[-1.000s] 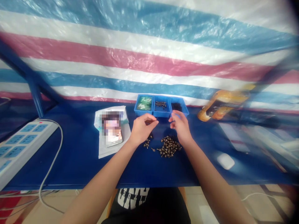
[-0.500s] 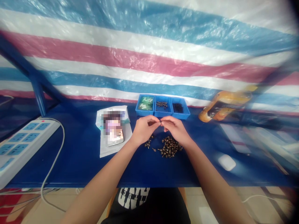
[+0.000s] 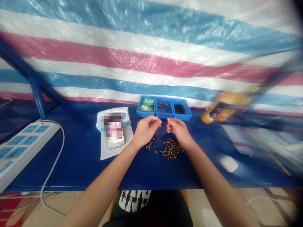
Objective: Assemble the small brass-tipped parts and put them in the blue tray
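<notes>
My left hand point(image 3: 145, 130) and my right hand point(image 3: 178, 131) hover close together above the blue table point(image 3: 78, 164), each with fingers pinched on something too small to make out. A small gap separates their fingertips. Below them lies a pile of small brown metal parts point(image 3: 171, 149), with a few loose ones point(image 3: 149, 146) under my left wrist. Just behind the hands stand three small blue trays point(image 3: 164, 111): the left holds green-white packets, the middle brown parts, the right small black parts.
A phone lies on a white packet point(image 3: 113, 134) left of my hands. A white power strip point(image 3: 21, 146) with its cable sits at the far left. An orange tool point(image 3: 224, 107) lies at the back right, a small white object point(image 3: 228, 163) near the right front.
A second ago my hands were apart; half a second ago their fingertips met in the middle. Now they have drawn slightly apart again.
</notes>
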Motion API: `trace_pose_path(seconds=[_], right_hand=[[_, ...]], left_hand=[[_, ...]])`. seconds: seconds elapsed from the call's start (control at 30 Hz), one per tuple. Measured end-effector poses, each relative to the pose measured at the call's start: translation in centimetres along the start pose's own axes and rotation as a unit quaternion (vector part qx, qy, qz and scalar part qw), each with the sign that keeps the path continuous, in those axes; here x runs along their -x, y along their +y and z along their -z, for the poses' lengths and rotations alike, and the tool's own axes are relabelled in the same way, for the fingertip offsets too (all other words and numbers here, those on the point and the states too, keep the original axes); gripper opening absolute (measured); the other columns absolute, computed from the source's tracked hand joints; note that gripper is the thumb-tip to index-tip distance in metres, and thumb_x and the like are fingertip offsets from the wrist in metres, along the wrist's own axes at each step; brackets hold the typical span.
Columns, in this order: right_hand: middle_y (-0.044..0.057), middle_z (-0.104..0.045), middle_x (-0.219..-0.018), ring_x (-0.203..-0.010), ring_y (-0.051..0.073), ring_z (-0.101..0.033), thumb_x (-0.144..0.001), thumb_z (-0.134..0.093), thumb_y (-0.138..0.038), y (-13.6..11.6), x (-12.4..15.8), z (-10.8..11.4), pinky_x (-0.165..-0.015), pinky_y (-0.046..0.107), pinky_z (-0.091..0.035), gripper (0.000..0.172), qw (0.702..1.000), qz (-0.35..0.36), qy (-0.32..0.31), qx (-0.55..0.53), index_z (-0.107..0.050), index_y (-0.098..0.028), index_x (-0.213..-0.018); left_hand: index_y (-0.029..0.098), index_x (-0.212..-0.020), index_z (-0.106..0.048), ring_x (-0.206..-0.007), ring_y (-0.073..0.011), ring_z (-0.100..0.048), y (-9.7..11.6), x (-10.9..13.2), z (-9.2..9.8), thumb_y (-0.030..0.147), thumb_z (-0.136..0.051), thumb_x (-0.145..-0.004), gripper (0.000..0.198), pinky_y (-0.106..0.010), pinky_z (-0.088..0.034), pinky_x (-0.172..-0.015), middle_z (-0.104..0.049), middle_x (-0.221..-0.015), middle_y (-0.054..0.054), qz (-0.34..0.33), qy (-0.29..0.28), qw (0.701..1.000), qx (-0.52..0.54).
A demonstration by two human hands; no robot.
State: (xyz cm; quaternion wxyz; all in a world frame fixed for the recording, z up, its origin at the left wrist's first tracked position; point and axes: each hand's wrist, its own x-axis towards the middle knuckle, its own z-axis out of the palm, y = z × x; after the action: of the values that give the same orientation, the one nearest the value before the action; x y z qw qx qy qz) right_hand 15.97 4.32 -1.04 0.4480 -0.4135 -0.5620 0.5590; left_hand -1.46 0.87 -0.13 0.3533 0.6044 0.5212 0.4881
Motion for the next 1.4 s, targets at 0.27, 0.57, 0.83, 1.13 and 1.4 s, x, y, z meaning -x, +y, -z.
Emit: trace_pose_path(seconds=[0.27,0.57,0.83,1.13,1.4], right_hand=[[-0.003,-0.045,-0.058,-0.052,0.011,-0.045,-0.081,-0.069,-0.050,0.0,-0.2,0.2,-0.055,0.028,-0.041,0.040,0.995,-0.034,0.032,-0.087,-0.049,-0.021,-0.062],[-0.004,-0.051,-0.062,-0.051,0.010,-0.047,-0.081,-0.070,-0.045,-0.1,-0.4,0.4,-0.051,0.025,-0.040,0.028,0.979,-0.004,0.133,-0.152,-0.054,-0.022,-0.079],[-0.003,-0.060,-0.070,-0.048,0.008,-0.046,-0.076,-0.071,-0.046,-0.3,-0.6,1.1,-0.047,0.023,-0.036,0.031,0.980,-0.051,0.158,-0.106,-0.061,-0.022,-0.093],[0.001,-0.067,-0.082,-0.070,0.015,-0.058,-0.086,-0.063,-0.042,-0.1,0.3,0.5,-0.067,0.029,-0.044,0.022,0.965,0.058,-0.038,0.251,-0.071,-0.023,-0.093],[0.001,-0.069,-0.085,-0.069,0.016,-0.059,-0.089,-0.059,-0.040,-0.1,0.7,0.1,-0.068,0.030,-0.045,0.022,0.962,0.062,-0.043,0.263,-0.070,-0.023,-0.095]], left_hand=[[0.022,-0.085,-0.067,-0.078,-0.0181,-0.068,-0.4,-0.2,0.1,0.045,-0.060,-0.089,0.024,-0.028,-0.052,-0.073,-0.074,-0.083,-0.003,0.018,0.024,1.000,-0.002],[0.023,-0.086,-0.068,-0.079,-0.0186,-0.069,-0.5,-0.2,0.1,0.046,-0.059,-0.090,0.025,-0.029,-0.053,-0.074,-0.074,-0.084,-0.002,0.014,0.020,1.000,-0.015],[0.026,-0.093,-0.070,-0.081,-0.0225,-0.066,-0.7,0.1,1.0,0.045,-0.062,-0.085,0.021,-0.033,-0.046,-0.072,-0.073,-0.089,-0.002,0.010,0.010,0.959,-0.281],[0.027,-0.088,-0.066,-0.084,-0.0225,-0.064,-1.1,0.6,1.3,0.032,-0.059,-0.082,0.011,-0.031,-0.040,-0.065,-0.071,-0.092,0.000,-0.005,-0.117,0.910,-0.399],[0.027,-0.085,-0.069,-0.084,-0.0244,-0.066,-1.0,0.7,0.8,0.026,-0.054,-0.083,0.015,-0.032,-0.039,-0.065,-0.074,-0.089,0.000,0.003,-0.093,0.924,-0.371]])
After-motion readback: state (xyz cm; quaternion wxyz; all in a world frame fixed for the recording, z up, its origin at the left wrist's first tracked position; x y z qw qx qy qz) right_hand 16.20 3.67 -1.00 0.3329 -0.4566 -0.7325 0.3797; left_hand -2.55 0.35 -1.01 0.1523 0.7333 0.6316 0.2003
